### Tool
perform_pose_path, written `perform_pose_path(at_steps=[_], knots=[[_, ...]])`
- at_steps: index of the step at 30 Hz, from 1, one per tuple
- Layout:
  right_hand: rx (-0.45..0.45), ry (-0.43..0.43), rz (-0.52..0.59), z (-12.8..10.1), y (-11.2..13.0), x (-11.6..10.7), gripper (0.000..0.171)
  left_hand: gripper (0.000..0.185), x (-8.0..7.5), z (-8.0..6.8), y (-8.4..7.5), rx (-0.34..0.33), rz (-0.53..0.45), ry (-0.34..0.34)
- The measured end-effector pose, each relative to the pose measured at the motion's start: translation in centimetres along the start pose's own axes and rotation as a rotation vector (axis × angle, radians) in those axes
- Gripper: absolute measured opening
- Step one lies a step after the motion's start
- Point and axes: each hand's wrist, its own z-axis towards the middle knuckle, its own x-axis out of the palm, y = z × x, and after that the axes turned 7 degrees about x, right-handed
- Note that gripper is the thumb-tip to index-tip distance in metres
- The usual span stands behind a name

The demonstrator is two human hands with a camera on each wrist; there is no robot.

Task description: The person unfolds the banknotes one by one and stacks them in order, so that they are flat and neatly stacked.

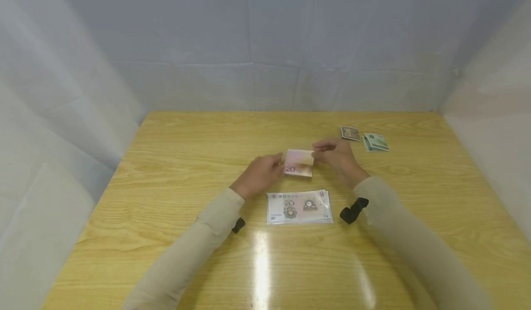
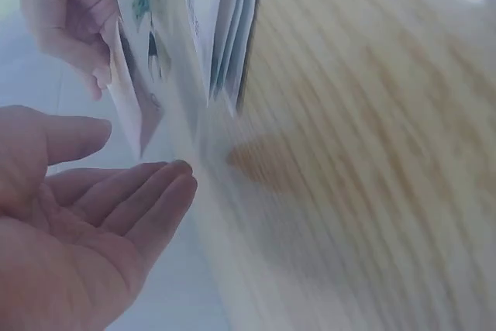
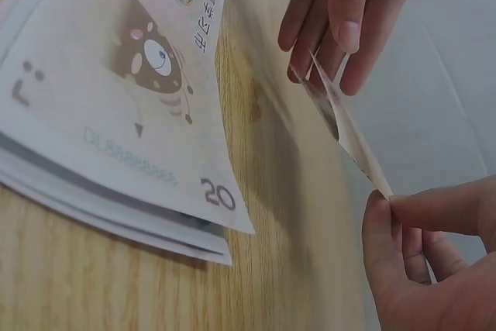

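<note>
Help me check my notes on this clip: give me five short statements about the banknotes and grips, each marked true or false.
1. The right grip pinches the folded 20 banknote. True.
2. The left grip is clenched in a fist. False: its fingers are extended.
3. In the head view, the banknote stack appears below the folded 20 banknote. True.
4. The green notes lie left of the brown note. False: the green notes lie to its right.
5. The banknote stack rests on the wooden table. True.
</note>
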Motion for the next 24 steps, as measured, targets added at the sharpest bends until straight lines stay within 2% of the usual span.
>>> perform_pose_path(at_steps=[9, 18, 24], knots=[[-0.022, 0.014, -0.032, -1.2, 0.2, 0.3, 0.040, 0.044, -0.1, 0.2, 0.2, -0.068, -0.183, -0.016], [-0.046, 0.043, 0.030, -1.9, -0.1, 0.5, 0.043, 0.034, -0.2, 0.1, 0.4, -0.166, -0.602, -0.068], [-0.064, 0.060, 0.076, -2.3, -0.4, 0.6, 0.043, 0.035, -0.3, -0.2, 0.1, -0.215, -0.709, -0.077]])
